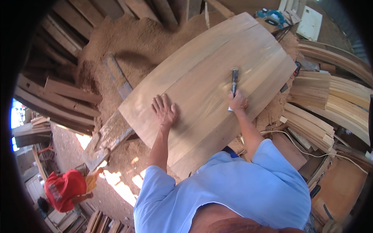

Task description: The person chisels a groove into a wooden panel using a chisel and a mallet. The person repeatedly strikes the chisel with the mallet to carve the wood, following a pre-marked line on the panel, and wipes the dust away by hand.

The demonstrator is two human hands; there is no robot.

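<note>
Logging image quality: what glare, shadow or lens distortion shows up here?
All in the head view: sunlit patches on the ground burn out to white; a soft shadow falls on the wooden panel beside the left hand; corners are black, and boards near the right rim look bowed, likely partly fisheye distortion.

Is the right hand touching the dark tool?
Touching: the head view shows the right hand closed around the dark tool, which sticks out past it.
</note>
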